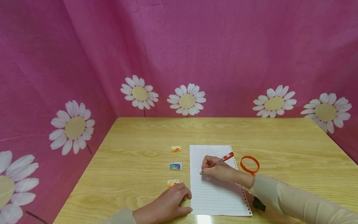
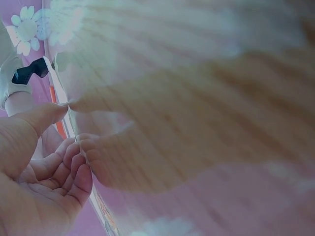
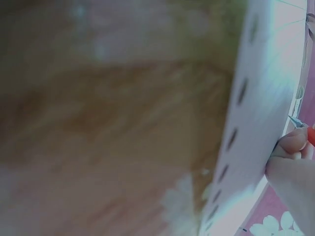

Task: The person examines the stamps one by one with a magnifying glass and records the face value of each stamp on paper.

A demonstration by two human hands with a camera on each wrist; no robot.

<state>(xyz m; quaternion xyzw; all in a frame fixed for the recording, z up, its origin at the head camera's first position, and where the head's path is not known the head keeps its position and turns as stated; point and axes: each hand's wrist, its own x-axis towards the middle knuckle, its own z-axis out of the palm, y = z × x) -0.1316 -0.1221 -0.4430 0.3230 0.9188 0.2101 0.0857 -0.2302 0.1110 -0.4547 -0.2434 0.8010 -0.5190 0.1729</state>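
A red pen is pinched in my right hand, its tip at faint marks on the left part of a lined sheet of paper. In the right wrist view the pen's pointed tip sticks out past the fingertips, close over the paper. My left hand rests on the table at the paper's lower left edge, its fingers loosely bent. The left wrist view shows thumb and fingers of that hand apart, touching the tabletop. Just beyond it, the lowest stamp is partly covered by the hand.
Two more stamps lie in a column left of the paper, a blue one and a yellow one. A red-rimmed magnifying glass lies to the right, partly under the right sleeve. Pink flowered cloth hangs behind the wooden table.
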